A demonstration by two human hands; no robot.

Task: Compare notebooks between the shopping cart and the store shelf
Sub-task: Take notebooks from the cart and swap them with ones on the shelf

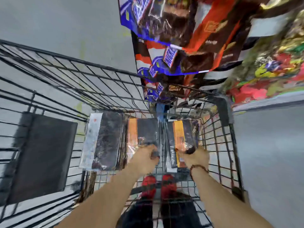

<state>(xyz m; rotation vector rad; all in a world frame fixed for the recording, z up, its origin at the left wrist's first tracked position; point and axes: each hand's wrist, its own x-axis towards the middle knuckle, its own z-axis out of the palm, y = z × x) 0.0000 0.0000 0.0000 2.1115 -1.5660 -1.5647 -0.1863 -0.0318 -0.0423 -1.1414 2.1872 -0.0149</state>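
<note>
Frame was pretty blurry tbh, but both notebooks were found inside the cart (98, 74), laid flat on the wire floor w/ orange strips facing up. The left notebook (145, 129) was gripped at its near edge by the left hand (146, 156), fingers curled over it. The right notebook (181, 134) was pinched at its near end by the right hand (198, 156), as far as could be made out. A darker wrapped stack (108, 139) was parked just beside the left notebook; touching or not couldn't be told. The shelf (256, 28) past the cart's far right corner was seen stocked w/ candy bags (172, 30), no notebooks visible there, so the shelf half of the compare prob wasn't begun yet. Risks: covers looked glossy & film-wrapped, so a one-edge grip could be lost on the lift and a book dropped back into the cart. A corner could get snagged in the wire mesh. And w/ two near-identical covers, they could easily be mixed up.
</note>
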